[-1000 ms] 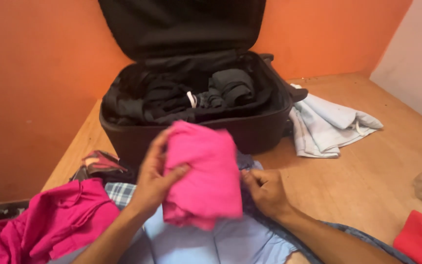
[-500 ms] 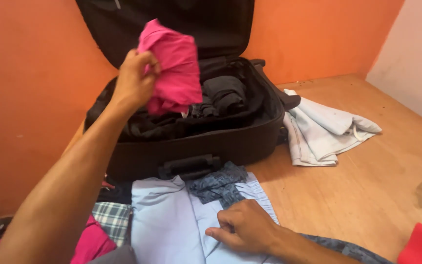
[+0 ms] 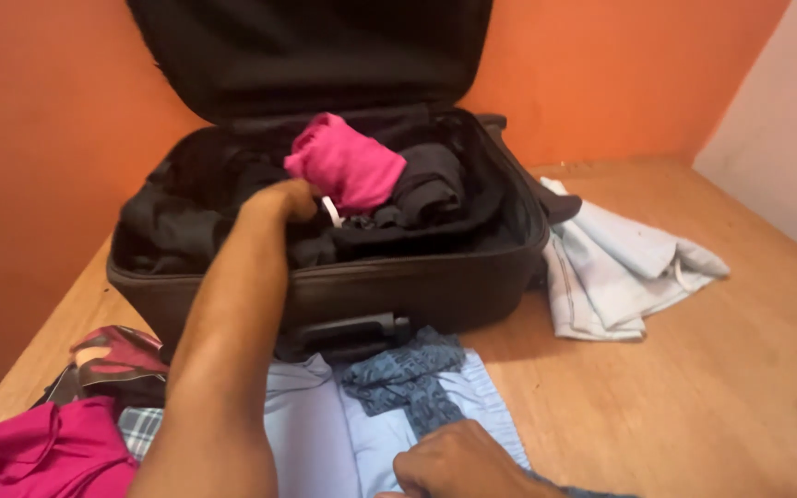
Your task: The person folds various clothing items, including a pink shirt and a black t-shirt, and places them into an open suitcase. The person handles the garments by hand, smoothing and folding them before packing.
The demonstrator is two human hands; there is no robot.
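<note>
A black soft suitcase [image 3: 417, 281] lies open on the wooden floor, its lid [image 3: 306, 46] leaning on the orange wall. Dark clothes fill it. A folded pink garment [image 3: 348, 171] rests on top of them near the middle. My left hand [image 3: 279, 198] is inside the case, fingers curled at the pink garment's lower left edge; whether it still grips the cloth is hidden. My right hand [image 3: 458, 461] sits at the bottom edge, fingers curled, on a light blue shirt [image 3: 311, 433] beside a dark patterned cloth [image 3: 408, 373].
A pale blue garment [image 3: 620, 267] lies crumpled to the right of the case. At lower left sit a magenta garment [image 3: 39, 456], a plaid cloth [image 3: 140, 429] and a red-and-dark patterned cloth [image 3: 108, 355]. A white wall [image 3: 786, 120] stands at far right.
My left hand carried the pink garment up from my lap, over the case, and down onto the dark clothes inside. My right hand stayed low on the blue shirt.
</note>
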